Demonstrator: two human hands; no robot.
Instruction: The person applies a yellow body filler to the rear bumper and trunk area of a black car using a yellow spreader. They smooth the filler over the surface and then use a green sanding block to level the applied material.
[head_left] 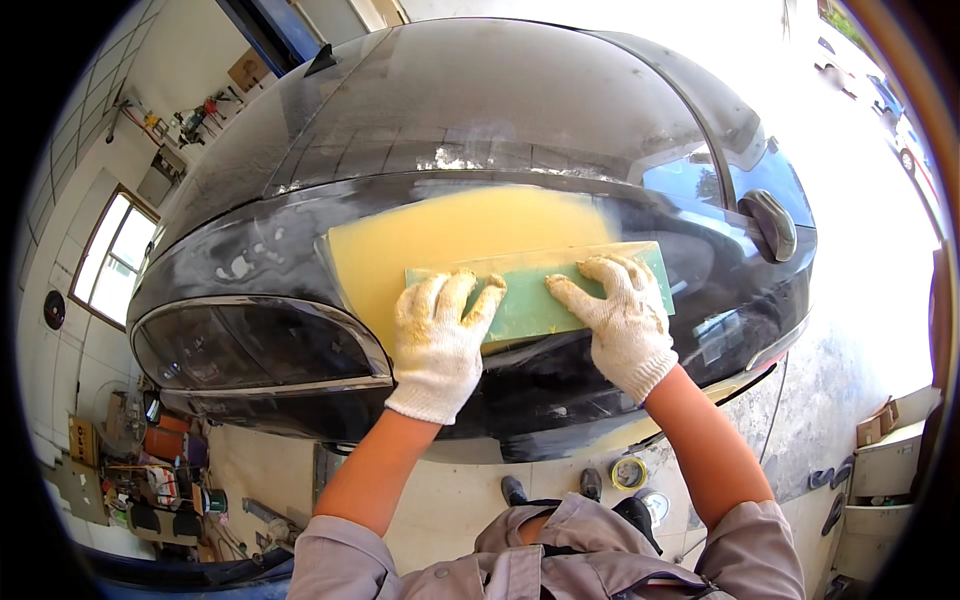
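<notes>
A person in a grey work shirt stands over the rear corner of a black car [480,110], seen from above their head. Both hands wear knitted white gloves with a yellowish tint, and the forearms are bare.

The left hand [437,340] lies flat with its fingers spread, pressing on the left end of a long green sanding block [535,285]; its fingertips hook over the block's upper edge. The right hand [620,315] is likewise open and flat on the right half of the block, fingers splayed toward its top edge. Neither hand is closed around the block (they press it down rather than grip it).

The block lies lengthwise, tilted slightly up to the right, against the car's curved body panel. It sits on the lower part of a wide patch of yellow filler [450,235], which spreads above and to the left of the block. Around the patch the black paint looks scuffed and dull grey.

To the left of the hands is the car's tail lamp [260,345]. To the right, a door handle [772,222] shows on the side.

Below, on the pale floor, the person's dark shoes are visible, with a roll of tape [628,472] just beside them. Clutter stands along the wall at lower left.
</notes>
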